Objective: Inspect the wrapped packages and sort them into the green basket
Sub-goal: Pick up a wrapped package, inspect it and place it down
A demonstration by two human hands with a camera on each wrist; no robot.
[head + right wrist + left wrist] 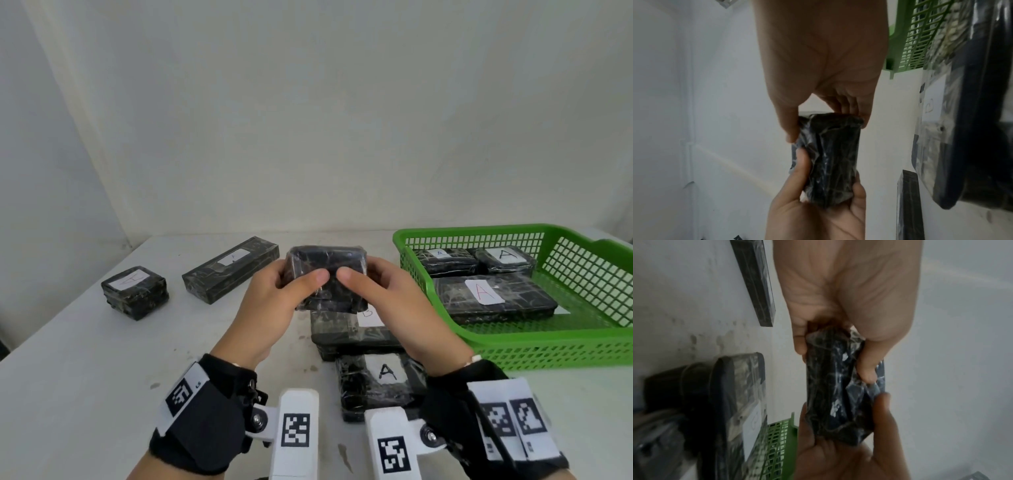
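A black film-wrapped package (325, 274) is held up above the table's middle by both hands, no label showing on the face towards me. My left hand (301, 275) grips its left end, thumb in front, fingers behind. My right hand (356, 274) grips the right end the same way. The left wrist view shows the package (830, 402) pinched between thumb and fingers; the right wrist view shows the package (832, 162) likewise. The green basket (513, 346) stands to the right and holds three wrapped packages labelled A (493, 298).
On the white table lie a small package (135, 291) and a long one (231, 269) at the left. Below my hands sit a package labelled B (349, 332) and one labelled A (376, 380). A pale wall rises behind.
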